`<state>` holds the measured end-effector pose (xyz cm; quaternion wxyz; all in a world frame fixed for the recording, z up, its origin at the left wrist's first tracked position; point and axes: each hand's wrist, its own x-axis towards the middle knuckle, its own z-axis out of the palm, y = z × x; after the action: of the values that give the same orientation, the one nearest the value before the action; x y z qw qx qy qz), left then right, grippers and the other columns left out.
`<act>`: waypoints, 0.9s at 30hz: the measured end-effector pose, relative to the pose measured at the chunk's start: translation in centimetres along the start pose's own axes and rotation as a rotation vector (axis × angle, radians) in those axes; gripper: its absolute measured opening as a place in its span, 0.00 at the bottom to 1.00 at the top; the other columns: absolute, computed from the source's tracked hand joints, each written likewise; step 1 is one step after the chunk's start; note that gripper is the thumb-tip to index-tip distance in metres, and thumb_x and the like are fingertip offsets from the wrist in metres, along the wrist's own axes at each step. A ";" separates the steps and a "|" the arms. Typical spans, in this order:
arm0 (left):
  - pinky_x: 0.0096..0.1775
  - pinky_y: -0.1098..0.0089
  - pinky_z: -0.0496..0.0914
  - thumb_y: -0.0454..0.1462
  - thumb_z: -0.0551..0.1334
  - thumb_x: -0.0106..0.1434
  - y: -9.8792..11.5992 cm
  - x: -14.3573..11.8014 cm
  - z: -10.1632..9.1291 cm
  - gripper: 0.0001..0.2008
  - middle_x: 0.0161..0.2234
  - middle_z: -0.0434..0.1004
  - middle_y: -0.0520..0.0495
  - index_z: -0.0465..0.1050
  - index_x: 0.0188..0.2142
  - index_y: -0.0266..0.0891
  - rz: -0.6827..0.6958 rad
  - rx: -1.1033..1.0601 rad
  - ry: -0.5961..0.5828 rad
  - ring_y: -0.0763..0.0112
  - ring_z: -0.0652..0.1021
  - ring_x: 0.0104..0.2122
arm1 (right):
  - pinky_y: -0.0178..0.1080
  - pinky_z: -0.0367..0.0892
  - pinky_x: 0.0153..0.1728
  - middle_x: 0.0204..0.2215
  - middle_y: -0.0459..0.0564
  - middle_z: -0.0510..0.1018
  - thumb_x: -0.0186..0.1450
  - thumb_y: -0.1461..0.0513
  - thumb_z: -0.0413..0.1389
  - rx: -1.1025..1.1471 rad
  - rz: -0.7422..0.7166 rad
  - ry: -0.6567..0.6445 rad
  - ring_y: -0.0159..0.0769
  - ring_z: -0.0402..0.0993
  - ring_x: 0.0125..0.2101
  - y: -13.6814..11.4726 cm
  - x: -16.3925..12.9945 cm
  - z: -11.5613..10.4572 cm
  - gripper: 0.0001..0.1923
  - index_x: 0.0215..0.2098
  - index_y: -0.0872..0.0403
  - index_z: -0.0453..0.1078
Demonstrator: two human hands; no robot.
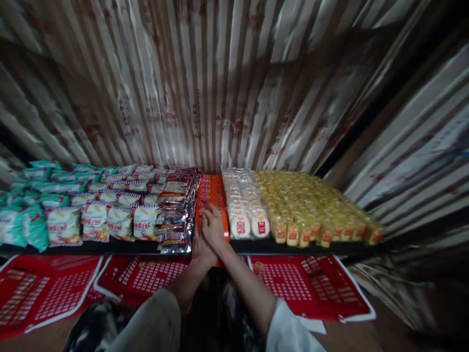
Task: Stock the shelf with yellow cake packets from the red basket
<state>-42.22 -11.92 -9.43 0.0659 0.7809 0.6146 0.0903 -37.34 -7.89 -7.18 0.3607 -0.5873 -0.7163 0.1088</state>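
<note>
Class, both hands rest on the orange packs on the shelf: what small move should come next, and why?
Probably press the orange packs back into line: the left hand and right hand both lie flat on that row, between the silver packs and white buns.

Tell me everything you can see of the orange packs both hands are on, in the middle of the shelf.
The orange packs form one narrow row running from the shelf's front edge back toward the striped wall. They look like glossy wrapped packets with small red-and-white oval labels repeated down the row; the print is too small to read. They lie flat between the silver foil packs on one side and the clear-wrapped white round cakes on the other. The right hand rests flat on the row's front end; the left hand touches its front edge just below.
</note>
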 end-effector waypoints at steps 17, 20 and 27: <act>0.59 0.46 0.53 0.43 0.46 0.67 0.4 0.9 -1.5 0.23 0.61 0.57 0.39 0.59 0.60 0.43 -0.090 -0.066 -0.017 0.51 0.56 0.61 | 0.47 0.66 0.48 0.44 0.59 0.74 0.62 0.62 0.45 0.241 0.058 0.423 0.42 0.70 0.46 1.0 -8.4 -2.4 0.17 0.40 0.57 0.73; 0.60 0.46 0.51 0.43 0.47 0.67 0.5 0.7 -1.9 0.25 0.60 0.60 0.37 0.57 0.61 0.38 -0.076 -0.095 0.016 0.51 0.57 0.61 | 0.46 0.67 0.47 0.43 0.59 0.74 0.62 0.62 0.45 0.212 0.035 0.473 0.41 0.70 0.44 1.0 -8.6 -2.5 0.17 0.41 0.57 0.73; 0.60 0.56 0.57 0.37 0.50 0.65 -0.7 -2.7 -4.4 0.20 0.60 0.59 0.38 0.67 0.54 0.33 0.107 -0.214 0.346 0.57 0.55 0.62 | 0.46 0.67 0.46 0.41 0.58 0.74 0.63 0.61 0.44 0.145 0.024 0.574 0.41 0.71 0.43 0.6 -8.1 -2.7 0.17 0.39 0.57 0.72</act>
<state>-44.50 -14.43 -5.41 0.0370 0.7737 0.5614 0.2915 -34.73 -15.89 -8.80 0.5881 -0.5754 -0.5683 -0.0066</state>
